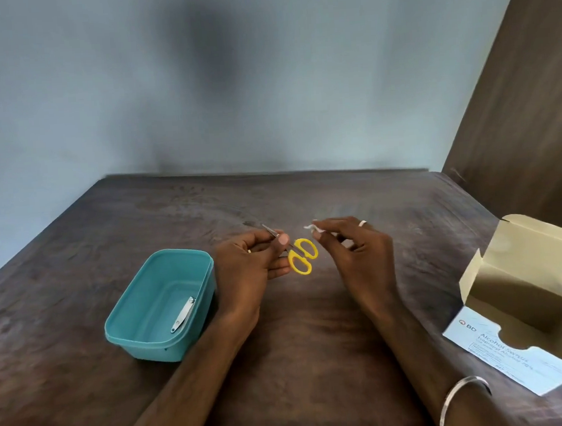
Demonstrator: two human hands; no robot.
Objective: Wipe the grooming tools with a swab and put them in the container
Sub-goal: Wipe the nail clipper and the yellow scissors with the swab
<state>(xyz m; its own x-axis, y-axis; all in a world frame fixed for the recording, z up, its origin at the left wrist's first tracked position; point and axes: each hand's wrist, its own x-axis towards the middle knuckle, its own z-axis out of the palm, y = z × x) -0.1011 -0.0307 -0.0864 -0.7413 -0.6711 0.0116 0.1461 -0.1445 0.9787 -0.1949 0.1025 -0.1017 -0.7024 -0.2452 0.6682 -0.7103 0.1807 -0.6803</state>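
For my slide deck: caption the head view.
Left hand holds yellow-handled scissors, right hand pinches a swab; nail clipper in teal container.

A teal plastic container [161, 304] is sitting at nine o'clock on the dark wooden table [303, 361], a metal nail clipper [182, 314] lying inside; yellow-handled small scissors [301, 255] are hovering centrally; an open cardboard swab box [531, 291] is lying at three o'clock.
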